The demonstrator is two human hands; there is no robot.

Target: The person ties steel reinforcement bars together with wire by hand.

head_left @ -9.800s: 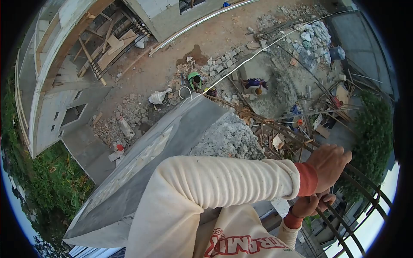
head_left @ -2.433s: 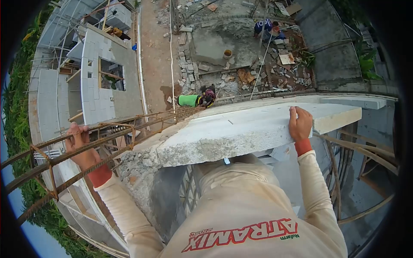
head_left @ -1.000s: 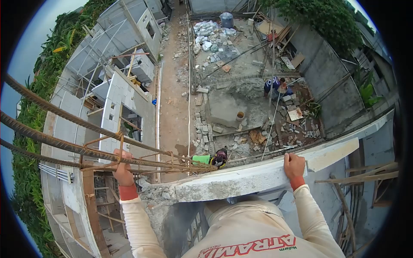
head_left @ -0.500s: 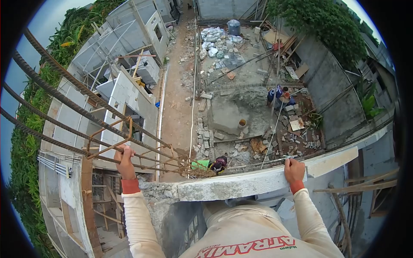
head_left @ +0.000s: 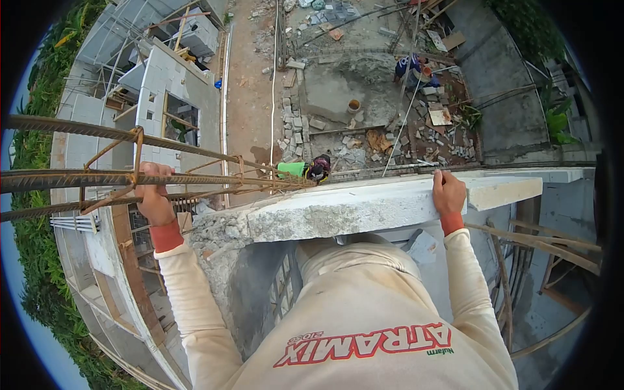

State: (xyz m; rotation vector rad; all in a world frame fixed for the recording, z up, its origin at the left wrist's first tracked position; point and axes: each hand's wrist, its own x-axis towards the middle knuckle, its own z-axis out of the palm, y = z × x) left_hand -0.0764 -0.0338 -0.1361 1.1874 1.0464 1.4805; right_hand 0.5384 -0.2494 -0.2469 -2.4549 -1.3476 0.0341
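My left hand (head_left: pixel 156 195) is closed around the lower bars of a rusty rebar column cage (head_left: pixel 97 179), beside one of its bent wire ties. The cage's long ribbed bars stretch across the left of the view. My right hand (head_left: pixel 450 193) grips the top edge of a pale block wall (head_left: pixel 338 211), knuckles up and fingers curled over the far side, where their tips are hidden. Broken, crumbly concrete (head_left: pixel 224 227) shows at the wall's left end, near the foot of the cage. My body leans against the near side of the wall.
Far below, a person (head_left: pixel 318 169) is near a green sheet (head_left: pixel 291 169), and another person (head_left: pixel 416 70) bends among rubble. A bucket (head_left: pixel 353 106) stands on wet concrete. Wooden poles (head_left: pixel 539 240) cross at the right. A loose block (head_left: pixel 504 193) extends the wall top.
My view has tipped downward, so the wall and my torso show higher in the picture. Both hands keep their holds on the rebar and the wall.
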